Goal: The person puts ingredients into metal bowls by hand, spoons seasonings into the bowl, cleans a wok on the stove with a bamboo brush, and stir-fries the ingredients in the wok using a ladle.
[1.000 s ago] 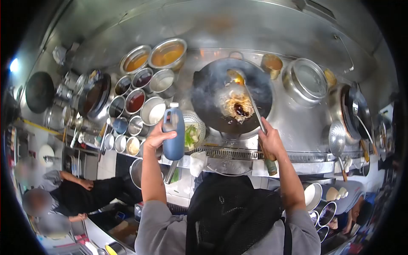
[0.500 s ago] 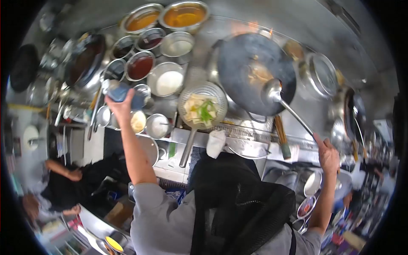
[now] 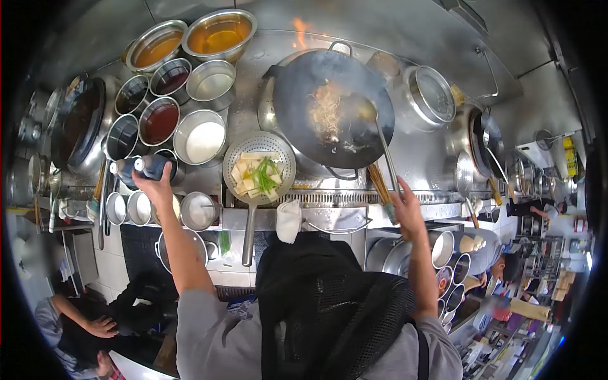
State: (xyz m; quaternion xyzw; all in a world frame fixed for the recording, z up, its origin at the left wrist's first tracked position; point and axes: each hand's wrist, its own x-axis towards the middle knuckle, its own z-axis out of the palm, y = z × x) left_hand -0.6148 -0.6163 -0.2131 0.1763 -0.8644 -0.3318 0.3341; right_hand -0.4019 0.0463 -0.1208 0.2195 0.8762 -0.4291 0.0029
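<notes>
My left hand (image 3: 156, 190) is closed around a dark bottle with a pale cap (image 3: 154, 167), standing beside a similar dark bottle (image 3: 124, 171) among the seasoning pots. My right hand (image 3: 408, 212) grips the handle of a long metal ladle (image 3: 385, 142). Its bowl end rests inside the black wok (image 3: 297, 101), partly blurred by steam. Pale shredded food (image 3: 324, 113) lies in the wok, left of the ladle. Between my hands, a perforated strainer (image 3: 249, 234) holds pale sliced pieces and green strips (image 3: 261, 176).
Flames (image 3: 300, 33) rise behind the wok. Two bowls of amber liquid (image 3: 220, 35) stand at the back left, with several sauce pots before them. A white cloth (image 3: 289, 220) hangs at the counter edge, and a bamboo brush (image 3: 380, 190) lies by the wok. Another person's hand (image 3: 101, 327) shows lower left.
The view has shifted so the counter appears farther left. My left hand has lowered the bottle beside the other one. The ladle's bowl has moved farther back in the wok.
</notes>
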